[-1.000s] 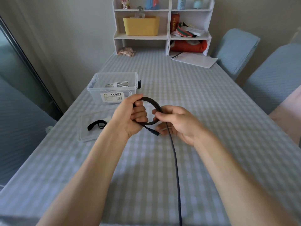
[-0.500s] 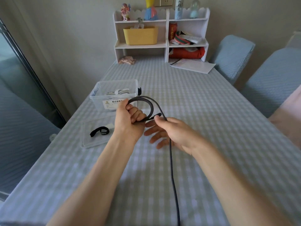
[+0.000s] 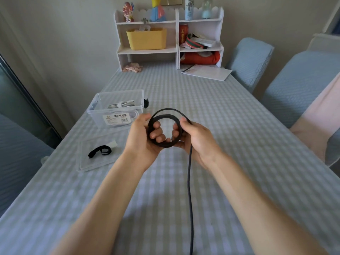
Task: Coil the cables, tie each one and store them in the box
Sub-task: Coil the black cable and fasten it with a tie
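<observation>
Head view: my left hand (image 3: 142,137) and right hand (image 3: 196,137) both clamp the black cable (image 3: 165,142) coil upright between them, its tail trailing toward me.

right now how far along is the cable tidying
Done: a tied white cable lies in the clear box. In hand: the left hand and right hand hold a part-wound black cable; its tail runs off the bottom edge. Left: finish coiling, tie it, perhaps with the black strap on the lid, box it.
</observation>
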A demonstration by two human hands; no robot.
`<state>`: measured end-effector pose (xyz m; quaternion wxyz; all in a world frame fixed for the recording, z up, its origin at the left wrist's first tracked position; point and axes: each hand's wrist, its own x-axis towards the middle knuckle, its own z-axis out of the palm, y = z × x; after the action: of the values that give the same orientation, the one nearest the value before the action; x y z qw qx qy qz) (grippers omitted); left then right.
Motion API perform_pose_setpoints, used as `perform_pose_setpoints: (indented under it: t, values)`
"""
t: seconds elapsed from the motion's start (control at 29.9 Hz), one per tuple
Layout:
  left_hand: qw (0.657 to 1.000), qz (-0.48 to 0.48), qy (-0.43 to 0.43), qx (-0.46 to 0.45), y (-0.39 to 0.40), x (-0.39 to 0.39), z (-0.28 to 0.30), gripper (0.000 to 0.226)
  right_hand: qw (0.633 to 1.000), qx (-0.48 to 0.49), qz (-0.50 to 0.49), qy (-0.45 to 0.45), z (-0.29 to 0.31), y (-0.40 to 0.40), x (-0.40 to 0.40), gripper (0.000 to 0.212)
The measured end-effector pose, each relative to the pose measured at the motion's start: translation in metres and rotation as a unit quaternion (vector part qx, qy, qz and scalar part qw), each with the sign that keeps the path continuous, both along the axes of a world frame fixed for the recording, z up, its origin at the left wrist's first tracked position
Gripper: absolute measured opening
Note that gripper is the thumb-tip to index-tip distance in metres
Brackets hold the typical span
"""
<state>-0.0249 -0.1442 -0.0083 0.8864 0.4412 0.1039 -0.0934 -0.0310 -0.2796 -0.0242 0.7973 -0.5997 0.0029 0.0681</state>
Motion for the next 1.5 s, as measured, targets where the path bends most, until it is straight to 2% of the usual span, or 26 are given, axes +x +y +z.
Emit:
perform_pose_setpoints:
  t: [0.1,0.3,0.5,0.67,0.8,0.97,1.1,1.17,1.27,1.37,1.44,1.5]
  values:
    - [0.999,-0.019,0.026,0.026,0.004,0.0,-0.003,0.04,0.999,-0.034,0.03,-0.011,0.0,0.002,-0.003,0.035]
    - [0.998,0.04,0.036,-0.028,0.008,0.006,-0.002,0.048,0.999,0.031,0.044,-0.004,0.003,0.006,-0.005,0.033]
    - [0.994,0.104,0.041,-0.005,0.013,0.006,-0.005,0.045,0.997,-0.026,0.078,0.0,-0.001,0.01,-0.007,0.043]
    - [0.994,0.104,0.028,-0.006,0.012,0.005,-0.005,0.044,0.999,-0.007,0.041,0.001,0.003,0.012,-0.008,0.034]
    - [0.995,0.093,0.032,0.023,0.015,0.009,-0.003,0.046,0.99,-0.143,0.001,-0.005,0.004,0.01,-0.009,0.028]
    - [0.986,0.09,0.004,0.141,0.026,0.011,0.002,0.042,0.947,-0.289,-0.073,-0.12,0.0,0.004,-0.006,0.024]
    - [0.955,0.115,-0.071,0.265,0.026,0.01,0.002,0.044,0.899,-0.363,-0.129,-0.207,-0.003,0.007,-0.011,0.017]
    - [0.941,0.131,-0.105,0.295,0.024,0.01,0.001,0.046,0.912,-0.358,-0.113,-0.167,0.0,0.007,-0.012,0.017]
    - [0.935,0.147,-0.14,0.29,0.017,0.006,0.0,0.048,0.961,-0.274,-0.013,-0.018,0.005,0.011,-0.014,0.021]
    - [0.958,0.158,-0.124,0.204,0.01,0.003,0.0,0.047,0.971,-0.22,0.052,0.076,0.009,0.015,-0.017,0.03]
    - [0.975,0.161,-0.095,0.123,0.007,0.001,0.0,0.045,0.969,-0.215,0.077,0.096,0.01,0.016,-0.018,0.041]
    - [0.982,0.166,-0.064,0.061,0.004,0.0,-0.001,0.044,0.975,-0.176,0.091,0.102,0.01,0.017,-0.017,0.044]
